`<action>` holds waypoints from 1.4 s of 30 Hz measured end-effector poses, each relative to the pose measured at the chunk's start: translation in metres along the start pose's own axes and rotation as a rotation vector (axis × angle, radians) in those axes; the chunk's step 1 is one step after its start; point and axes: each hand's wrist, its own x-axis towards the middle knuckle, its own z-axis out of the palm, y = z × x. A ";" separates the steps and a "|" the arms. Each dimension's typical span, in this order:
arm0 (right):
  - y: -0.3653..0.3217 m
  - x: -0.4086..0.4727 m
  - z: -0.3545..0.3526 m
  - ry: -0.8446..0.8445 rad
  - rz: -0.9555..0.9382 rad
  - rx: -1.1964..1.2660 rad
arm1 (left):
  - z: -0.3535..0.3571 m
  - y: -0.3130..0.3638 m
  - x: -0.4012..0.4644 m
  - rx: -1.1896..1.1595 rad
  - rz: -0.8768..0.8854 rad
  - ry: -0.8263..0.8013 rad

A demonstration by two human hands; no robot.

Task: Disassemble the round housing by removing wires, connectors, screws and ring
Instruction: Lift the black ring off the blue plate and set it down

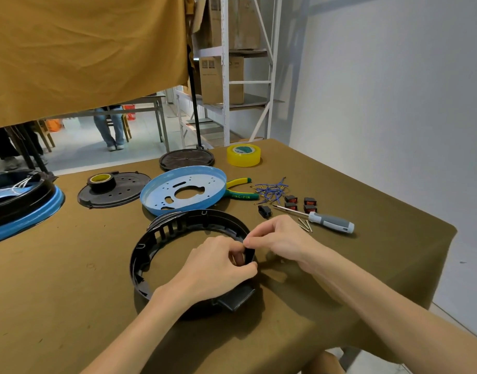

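Black ring (162,236) flat on table (70,306), centre. Left hand (215,268) and right hand (278,238) both pinch small black part (249,255) at ring's right wall. Risk: hard pull snaps clip or flips ring.

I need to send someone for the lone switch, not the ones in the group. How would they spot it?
Start at the grey-handled screwdriver on the right of the table. Its tip points toward a cluster of four switches with red faces. The lone switch lies left of the shaft, apart from them, all black with no red showing.
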 end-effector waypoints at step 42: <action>-0.001 0.021 0.004 -0.368 0.322 0.410 | -0.029 -0.005 -0.002 -0.234 0.080 0.020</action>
